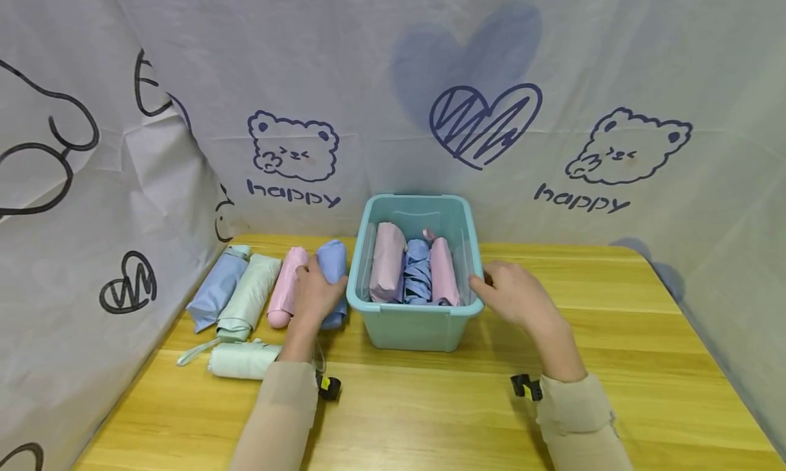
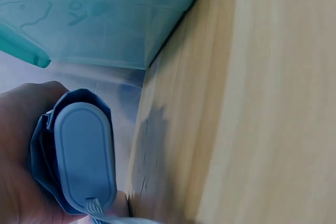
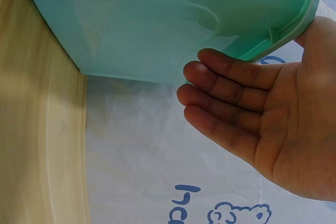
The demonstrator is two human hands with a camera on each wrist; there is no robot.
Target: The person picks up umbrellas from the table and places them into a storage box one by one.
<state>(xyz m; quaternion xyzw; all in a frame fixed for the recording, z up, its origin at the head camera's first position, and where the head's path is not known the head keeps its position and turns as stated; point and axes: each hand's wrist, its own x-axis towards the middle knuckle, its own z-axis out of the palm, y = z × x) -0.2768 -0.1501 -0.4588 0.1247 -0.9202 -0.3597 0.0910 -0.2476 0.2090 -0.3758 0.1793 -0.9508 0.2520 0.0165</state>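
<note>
My left hand (image 1: 315,298) grips a folded blue umbrella (image 1: 332,258) just left of the teal bin (image 1: 410,329). In the left wrist view, the umbrella's flat oval end (image 2: 84,153) faces the camera, with a pale strap hanging from it. My right hand (image 1: 518,293) is at the bin's right rim, thumb on top. Its other fingers extend fairly straight below the rim in the right wrist view. Inside the bin lie a pale pink umbrella (image 1: 387,263), a blue one (image 1: 417,269) and a pink one (image 1: 443,269).
Left of my left hand lie a pink umbrella (image 1: 285,290), a pale green one (image 1: 250,293) and a blue one (image 1: 219,287). Another pale green umbrella (image 1: 242,360) lies crosswise before them, partly behind my wrist. A printed cloth (image 1: 393,157) rises behind the wooden table (image 1: 424,416).
</note>
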